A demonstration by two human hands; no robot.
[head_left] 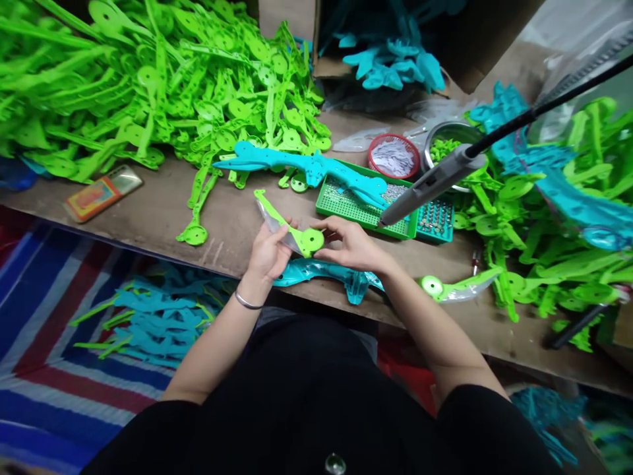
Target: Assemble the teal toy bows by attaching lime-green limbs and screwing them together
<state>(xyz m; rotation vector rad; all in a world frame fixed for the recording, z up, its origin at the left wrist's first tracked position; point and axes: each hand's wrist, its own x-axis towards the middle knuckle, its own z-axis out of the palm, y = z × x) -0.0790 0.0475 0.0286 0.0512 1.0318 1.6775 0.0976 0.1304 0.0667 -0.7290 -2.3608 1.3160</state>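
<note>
My left hand [268, 252] grips a lime-green plastic arm piece [311, 241] with a round, holed end and a translucent grey strip along it. At the round end, the fingers of my right hand [353, 245] are bent against the piece; whether they hold something small there is hidden. Just below both hands, a turquoise plastic piece [316, 269] lies along the table's front edge. Another turquoise piece [297, 163] rests further back, its right end over the green tray [341, 210]. To the right lies a similar green piece with a translucent strip [459, 289].
A grey hanging screwdriver [430, 188] slants over the trays. A teal tray [435, 222] holds screws. Behind stand a red basket [394, 156] and a metal bowl [448, 132]. Green parts [198, 79] heap at back left, more at right. An orange-labelled box [103, 193] lies left.
</note>
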